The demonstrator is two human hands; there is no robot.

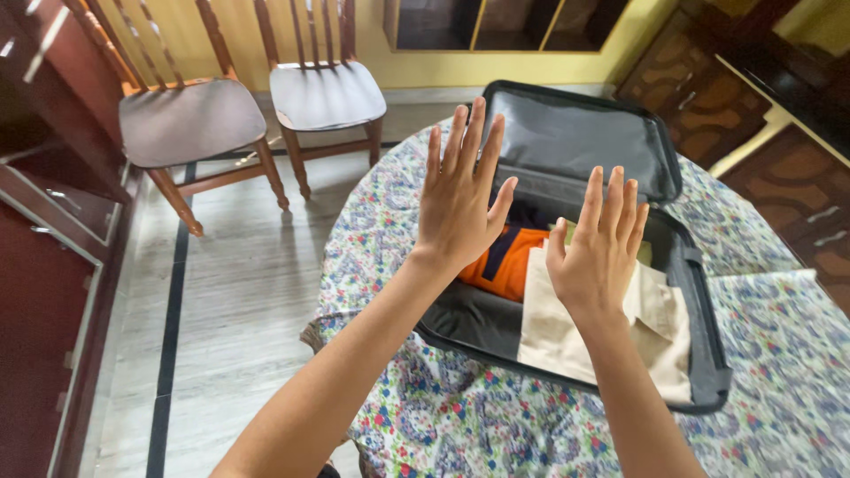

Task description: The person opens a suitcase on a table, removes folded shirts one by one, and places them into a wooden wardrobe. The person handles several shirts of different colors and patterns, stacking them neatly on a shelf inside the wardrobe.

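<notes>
Both hands are raised flat, fingers spread, each grip released and holding nothing. The left hand [458,190] and right hand [598,248] hover over an open suitcase [580,133] on the floral tabletop [779,354]. Inside lie an orange garment [509,261] and a beige shirt [567,341]. Two chairs [190,119] stand far left.

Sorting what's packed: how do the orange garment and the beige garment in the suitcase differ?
The orange garment is bright with a dark stripe; the beige garment is plain and pale. The orange one lies deeper, toward the lid and mostly behind the left hand; the beige one lies nearer the front edge, spread wider. Both rest folded inside the open black suitcase.
</notes>
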